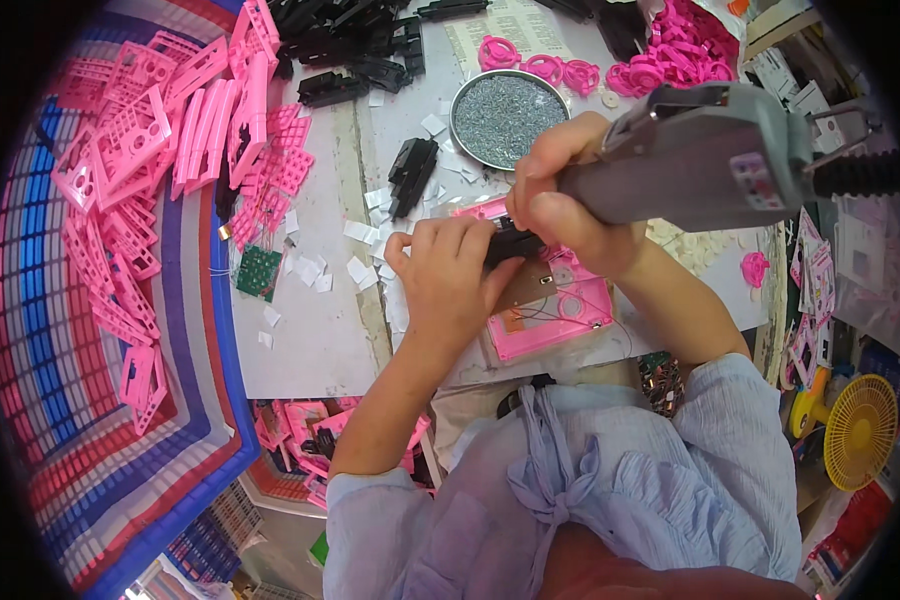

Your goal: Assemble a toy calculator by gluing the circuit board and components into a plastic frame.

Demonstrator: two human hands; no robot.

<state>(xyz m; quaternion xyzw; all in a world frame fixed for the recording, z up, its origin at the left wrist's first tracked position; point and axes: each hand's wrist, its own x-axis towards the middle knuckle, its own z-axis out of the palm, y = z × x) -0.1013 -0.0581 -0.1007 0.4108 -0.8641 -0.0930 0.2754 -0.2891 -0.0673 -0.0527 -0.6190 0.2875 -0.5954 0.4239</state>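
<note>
My right hand is wrapped round a grey electric screwdriver, its front end pointing down to the left and its tip hidden behind my fingers. In front of me on the table lies a pink plastic housing with a brown board and thin wires inside. A black plastic part sits at the far side of this housing. My left hand grips that part between thumb and fingers, close to the screwdriver's front end. Just beyond both hands stands a round dish of small silvery screws.
Black plastic parts are heaped at the far left, with one loose black part nearer. Pink panels lie on a striped woven sheet. A green circuit board, paper scraps and pink rings are around. A yellow fan stands right.
</note>
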